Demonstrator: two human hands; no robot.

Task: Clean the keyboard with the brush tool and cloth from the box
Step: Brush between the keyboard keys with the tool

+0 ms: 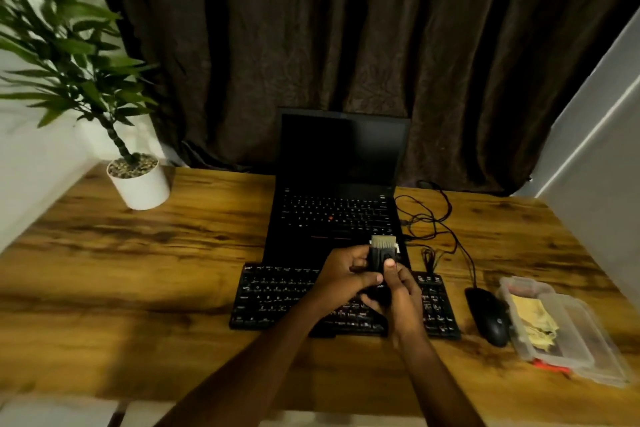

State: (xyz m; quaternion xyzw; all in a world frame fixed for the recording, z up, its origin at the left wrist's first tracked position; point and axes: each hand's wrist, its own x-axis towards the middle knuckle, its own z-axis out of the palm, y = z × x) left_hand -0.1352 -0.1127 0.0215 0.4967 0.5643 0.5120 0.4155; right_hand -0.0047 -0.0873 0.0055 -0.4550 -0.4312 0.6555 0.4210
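Observation:
A black keyboard (277,298) lies on the wooden desk in front of the laptop. Above its middle, both hands hold a small black brush tool (381,253) with pale bristles pointing away from me. My left hand (346,274) wraps the tool's left side. My right hand (398,291) grips it from below, thumb pressed on its front face. A clear plastic box (568,333) stands open at the right, with a yellow cloth (533,319) inside.
An open black laptop (339,184) sits behind the keyboard. A black mouse (490,319) lies between keyboard and box, its cables (433,218) tangled right of the laptop. A potted plant (138,180) stands at the back left. Dark curtains hang behind the desk (138,270).

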